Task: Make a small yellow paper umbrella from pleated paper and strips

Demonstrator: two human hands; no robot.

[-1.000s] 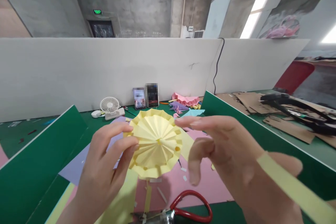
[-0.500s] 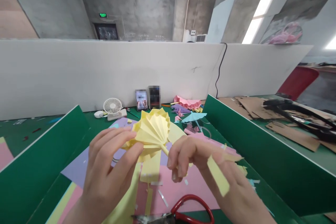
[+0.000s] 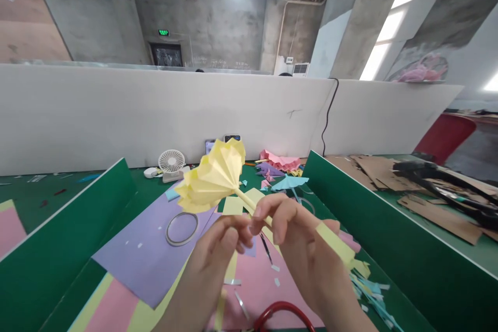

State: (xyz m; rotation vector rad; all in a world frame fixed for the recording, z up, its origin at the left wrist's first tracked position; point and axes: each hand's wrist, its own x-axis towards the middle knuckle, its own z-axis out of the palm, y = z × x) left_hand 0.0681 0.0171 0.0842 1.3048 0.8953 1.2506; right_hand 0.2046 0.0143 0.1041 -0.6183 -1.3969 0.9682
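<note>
A pleated yellow paper umbrella [image 3: 212, 179] is tilted to the left, its rolled paper handle slanting down into my right hand [image 3: 307, 249]. The fingers of my right hand are closed round that handle. My left hand [image 3: 221, 254] is just below the handle, fingertips pinched together against the right fingertips; what they hold, if anything, is hidden. A yellow paper strip [image 3: 334, 243] lies across the back of my right hand. Under the hands are pink paper [image 3: 252, 290] and purple paper [image 3: 143, 249], with a ring-shaped roll of tape [image 3: 181, 228] on the purple.
Red-handled scissors [image 3: 286, 308] lie at the near edge. A small white fan [image 3: 171, 162] stands at the back, with two phones by the partition. A blue paper umbrella [image 3: 290, 182] and pink folded paper [image 3: 280, 160] lie back right. Green side walls [image 3: 389, 223] border the workspace.
My left hand has left the umbrella's pleated canopy and moved right and down to the right fingertips. The umbrella has shifted slightly left and up, showing more of its handle. The view has tilted up.
</note>
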